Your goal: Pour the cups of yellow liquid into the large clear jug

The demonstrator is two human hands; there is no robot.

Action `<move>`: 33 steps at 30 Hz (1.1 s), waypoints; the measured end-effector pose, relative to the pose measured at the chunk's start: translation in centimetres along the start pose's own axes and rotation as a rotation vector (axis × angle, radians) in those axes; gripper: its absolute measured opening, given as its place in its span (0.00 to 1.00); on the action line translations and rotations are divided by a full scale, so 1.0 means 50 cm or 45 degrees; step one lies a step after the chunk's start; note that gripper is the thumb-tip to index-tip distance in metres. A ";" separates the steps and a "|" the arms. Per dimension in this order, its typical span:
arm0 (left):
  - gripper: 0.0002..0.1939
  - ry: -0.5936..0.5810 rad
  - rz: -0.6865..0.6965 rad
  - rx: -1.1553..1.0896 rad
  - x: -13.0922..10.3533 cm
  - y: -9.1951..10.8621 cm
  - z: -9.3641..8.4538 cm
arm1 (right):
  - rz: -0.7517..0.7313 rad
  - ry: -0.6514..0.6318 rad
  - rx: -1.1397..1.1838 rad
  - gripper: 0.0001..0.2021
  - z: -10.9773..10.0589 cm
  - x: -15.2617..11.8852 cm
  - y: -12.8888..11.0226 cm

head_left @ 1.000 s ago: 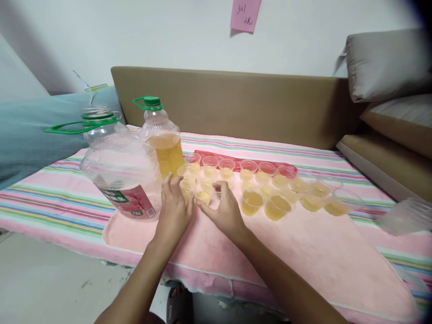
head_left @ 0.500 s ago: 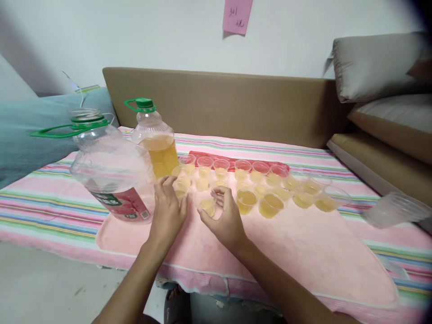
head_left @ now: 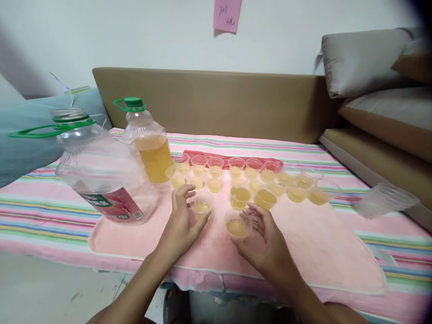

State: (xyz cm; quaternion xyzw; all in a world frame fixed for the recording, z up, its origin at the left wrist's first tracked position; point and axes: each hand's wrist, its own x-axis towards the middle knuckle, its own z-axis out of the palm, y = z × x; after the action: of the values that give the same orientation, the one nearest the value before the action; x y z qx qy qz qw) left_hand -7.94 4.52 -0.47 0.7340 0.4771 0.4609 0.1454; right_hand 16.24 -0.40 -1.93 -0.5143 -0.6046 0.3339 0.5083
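Note:
My left hand (head_left: 184, 220) has its thumb and fingers around the sides of a clear plastic cup (head_left: 202, 207) with some yellow liquid in it. Closer to me, my right hand (head_left: 265, 236) grips another clear plastic cup (head_left: 236, 228), also part-filled with yellow liquid. Just behind that one stand two cups of darker yellow liquid, a left one (head_left: 240, 198) and a right one (head_left: 265, 199). Further back, several part-filled cups (head_left: 215, 184) form rows in front of a flat red plastic wrapper (head_left: 232, 161).
On the left stand a large uncapped, see-through bottle (head_left: 118, 207) and a green-capped bottle (head_left: 155, 157) holding yellow liquid. A stack of nested cups (head_left: 384, 200) lies at the right. Pink mat (head_left: 303, 252) covers the striped cloth; cushions (head_left: 367, 63) are piled at the right.
My right hand has moved right and nearer to me with its cup. The left hand has shifted right and a little toward me with a cup. The view has turned slightly.

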 end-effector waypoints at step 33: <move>0.44 -0.378 -0.269 -0.531 0.010 0.029 0.034 | -0.067 -0.049 0.223 0.38 -0.078 0.115 -0.103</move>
State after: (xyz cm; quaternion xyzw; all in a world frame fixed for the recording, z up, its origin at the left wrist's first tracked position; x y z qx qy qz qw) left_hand -5.68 4.60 -0.13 0.6938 0.4194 0.4189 0.4089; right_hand 18.81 3.40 5.43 -0.4453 -0.5962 0.3817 0.5482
